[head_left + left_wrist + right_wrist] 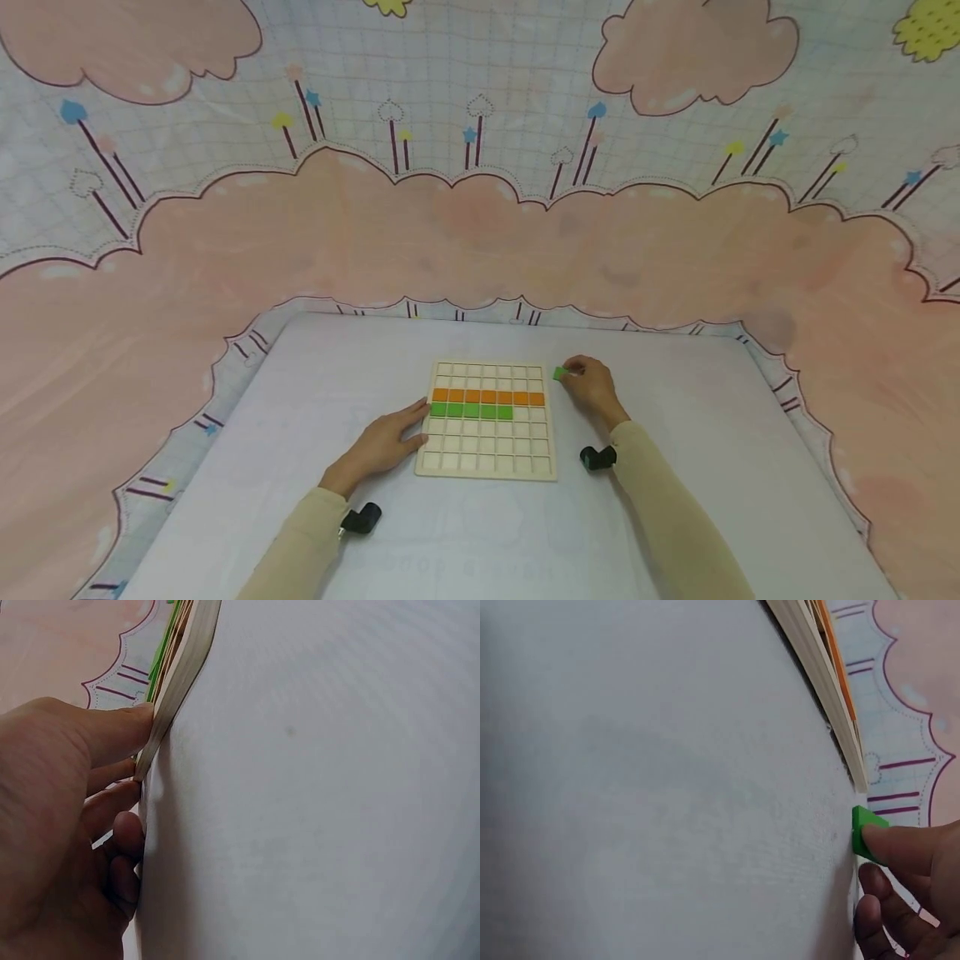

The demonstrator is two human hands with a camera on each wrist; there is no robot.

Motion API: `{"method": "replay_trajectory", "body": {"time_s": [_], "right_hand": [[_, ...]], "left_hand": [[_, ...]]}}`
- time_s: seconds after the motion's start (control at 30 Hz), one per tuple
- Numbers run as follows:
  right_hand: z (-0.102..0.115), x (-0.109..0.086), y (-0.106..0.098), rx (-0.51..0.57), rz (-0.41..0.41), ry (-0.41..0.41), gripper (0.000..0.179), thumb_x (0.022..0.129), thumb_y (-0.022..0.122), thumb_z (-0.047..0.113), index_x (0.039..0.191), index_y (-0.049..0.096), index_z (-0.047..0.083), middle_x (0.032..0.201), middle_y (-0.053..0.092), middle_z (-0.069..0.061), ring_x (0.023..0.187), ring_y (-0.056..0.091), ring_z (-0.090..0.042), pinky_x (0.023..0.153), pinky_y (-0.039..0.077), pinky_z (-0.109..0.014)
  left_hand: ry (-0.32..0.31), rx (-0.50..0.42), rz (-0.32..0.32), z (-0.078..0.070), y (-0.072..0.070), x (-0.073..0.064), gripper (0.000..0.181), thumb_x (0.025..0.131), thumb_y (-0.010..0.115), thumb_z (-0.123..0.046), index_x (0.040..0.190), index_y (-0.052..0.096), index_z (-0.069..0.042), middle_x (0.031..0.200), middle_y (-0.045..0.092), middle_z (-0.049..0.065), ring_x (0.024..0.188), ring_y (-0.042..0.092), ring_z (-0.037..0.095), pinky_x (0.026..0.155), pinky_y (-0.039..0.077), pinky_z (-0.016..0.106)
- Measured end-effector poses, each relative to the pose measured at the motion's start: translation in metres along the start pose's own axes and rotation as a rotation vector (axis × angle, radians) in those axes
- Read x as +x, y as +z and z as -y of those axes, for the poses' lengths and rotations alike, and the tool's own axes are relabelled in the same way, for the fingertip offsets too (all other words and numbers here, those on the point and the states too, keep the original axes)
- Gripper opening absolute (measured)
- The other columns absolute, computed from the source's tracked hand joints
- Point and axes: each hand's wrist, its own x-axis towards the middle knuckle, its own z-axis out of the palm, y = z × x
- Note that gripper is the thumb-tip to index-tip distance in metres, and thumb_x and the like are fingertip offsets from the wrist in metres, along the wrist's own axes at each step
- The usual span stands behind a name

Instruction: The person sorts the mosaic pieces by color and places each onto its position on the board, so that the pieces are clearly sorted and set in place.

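A pale wooden grid board lies on the white table, with a full row of orange tiles and, just below it, a row of green tiles that stops short of the right side. My left hand rests at the board's left edge, thumb and fingertips touching its side. In the left wrist view the thumb lies against the wooden rim. Off the board's upper right corner, my right hand pinches a small green square tile between thumb and fingers, close over the table.
The white tabletop spreads around the board. Behind it and along its sides hangs a patterned cloth with peach clouds. A black wrist camera sits on each arm, the left one and the right one both near the table.
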Motion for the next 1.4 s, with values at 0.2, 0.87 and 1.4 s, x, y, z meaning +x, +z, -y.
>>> {"method": "replay_trajectory", "body": {"time_s": [0.2, 0.87, 1.4], "right_hand": [[0.000, -0.005, 0.003, 0.050, -0.053, -0.030, 0.021, 0.090, 0.067, 0.013, 0.109, 0.067, 0.004, 0.104, 0.067, -0.014, 0.094, 0.060, -0.026, 0.083, 0.051, -0.037], [0.003, -0.029, 0.001, 0.161, -0.088, -0.021, 0.018, 0.091, 0.069, 0.018, 0.103, 0.069, 0.006, 0.100, 0.070, -0.012, 0.090, 0.062, -0.023, 0.074, 0.050, -0.027], [0.014, -0.055, 0.008, 0.232, -0.101, -0.090, 0.014, 0.088, 0.071, 0.016, 0.099, 0.071, 0.008, 0.096, 0.070, -0.010, 0.086, 0.059, -0.020, 0.066, 0.048, -0.022]], "left_hand": [[0.008, -0.001, 0.002, -0.001, -0.004, 0.000, 0.059, 0.096, 0.063, -0.028, 0.149, 0.042, -0.014, 0.160, 0.033, 0.000, 0.144, 0.038, 0.034, 0.116, 0.033, 0.057], [-0.002, -0.005, 0.003, -0.003, -0.005, -0.002, 0.059, 0.096, 0.063, -0.029, 0.149, 0.043, -0.014, 0.160, 0.034, 0.001, 0.144, 0.038, 0.034, 0.117, 0.032, 0.057], [0.012, 0.000, -0.001, 0.000, -0.001, -0.001, 0.059, 0.095, 0.063, -0.029, 0.149, 0.043, -0.014, 0.160, 0.034, 0.001, 0.144, 0.038, 0.036, 0.116, 0.032, 0.059]]}}
